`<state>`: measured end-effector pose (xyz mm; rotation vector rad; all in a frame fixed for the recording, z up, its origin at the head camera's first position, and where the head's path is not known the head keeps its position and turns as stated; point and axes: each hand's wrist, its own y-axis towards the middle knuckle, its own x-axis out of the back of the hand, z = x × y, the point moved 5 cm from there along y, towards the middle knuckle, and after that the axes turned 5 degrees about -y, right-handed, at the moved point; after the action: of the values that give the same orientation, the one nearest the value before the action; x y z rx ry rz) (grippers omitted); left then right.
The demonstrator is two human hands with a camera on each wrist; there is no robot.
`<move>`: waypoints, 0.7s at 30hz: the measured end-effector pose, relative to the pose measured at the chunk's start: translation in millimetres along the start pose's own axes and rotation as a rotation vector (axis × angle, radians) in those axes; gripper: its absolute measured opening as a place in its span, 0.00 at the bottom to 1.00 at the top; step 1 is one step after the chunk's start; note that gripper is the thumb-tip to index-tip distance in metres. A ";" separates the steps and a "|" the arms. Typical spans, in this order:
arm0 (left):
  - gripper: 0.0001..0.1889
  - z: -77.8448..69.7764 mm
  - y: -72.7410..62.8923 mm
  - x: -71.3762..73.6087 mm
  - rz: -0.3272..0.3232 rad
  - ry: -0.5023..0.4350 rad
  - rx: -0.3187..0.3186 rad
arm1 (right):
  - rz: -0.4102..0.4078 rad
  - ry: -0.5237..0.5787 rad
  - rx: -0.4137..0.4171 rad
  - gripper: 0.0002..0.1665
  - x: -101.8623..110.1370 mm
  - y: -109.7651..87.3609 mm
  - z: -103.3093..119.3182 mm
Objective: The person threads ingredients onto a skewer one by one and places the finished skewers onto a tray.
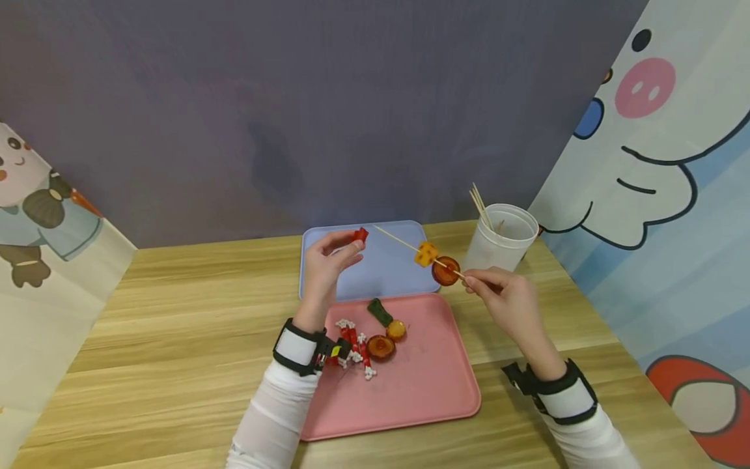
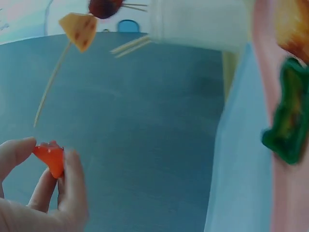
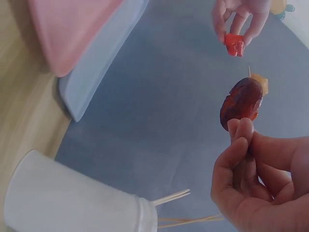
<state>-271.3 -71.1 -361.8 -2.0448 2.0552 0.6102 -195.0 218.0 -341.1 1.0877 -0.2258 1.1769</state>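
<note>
The right hand [image 1: 508,298] holds a thin wooden skewer [image 1: 395,238], its thumb and fingers pinched narrowly around the lower end. There are 2 pieces threaded on it: a round, dark brown, glossy piece [image 1: 446,271] just beside the fingers, and farther up a yellow-orange wedge with brown spots [image 1: 426,254]. Beyond the wedge the skewer is bare up to its tip, which slants up and toward the left hand [image 1: 327,264].

The left hand pinches a small, glossy red piece [image 1: 360,235] between thumb and fingers, near the skewer's tip but apart from it. Both hands are raised above the desk [image 1: 193,326], and each wrist wears a black and white strap [image 1: 295,345].

Below, a pink tray [image 1: 422,391] lies in front of a blue tray [image 1: 375,273]. On the pink tray are a green piece [image 1: 380,312], a small round yellow piece [image 1: 396,330] beside its lower end, another round brown piece [image 1: 381,348], and a cluster of red sticks with knobbly white ends [image 1: 364,352], partly hidden by the left wrist.

A white cup [image 1: 489,251] stands behind the right hand, with several spare skewers [image 1: 479,203] leaning out of it.
</note>
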 end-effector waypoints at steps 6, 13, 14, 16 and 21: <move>0.17 -11.5 4.4 0.2 0.006 -0.161 -0.035 | 0.007 0.021 -0.003 0.05 -2.1 3.9 8.1; 0.08 -17.9 5.3 2.6 -0.063 -0.322 -0.033 | 0.015 0.065 -0.018 0.06 -3.0 5.4 14.1; 0.07 -18.1 5.1 2.5 -0.069 -0.344 -0.029 | 0.014 0.068 -0.016 0.05 -2.8 5.3 14.7; 0.06 -18.9 4.0 2.0 -0.077 -0.374 -0.023 | 0.011 0.071 -0.011 0.05 -2.5 5.1 16.0; 0.05 -17.8 -0.1 0.9 -0.111 -0.412 0.009 | 0.000 0.067 0.010 0.05 0.4 3.5 19.1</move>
<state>-268.4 -79.2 -346.2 -1.8246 1.6944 0.9097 -190.5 203.3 -329.1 1.0552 -0.1674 1.2136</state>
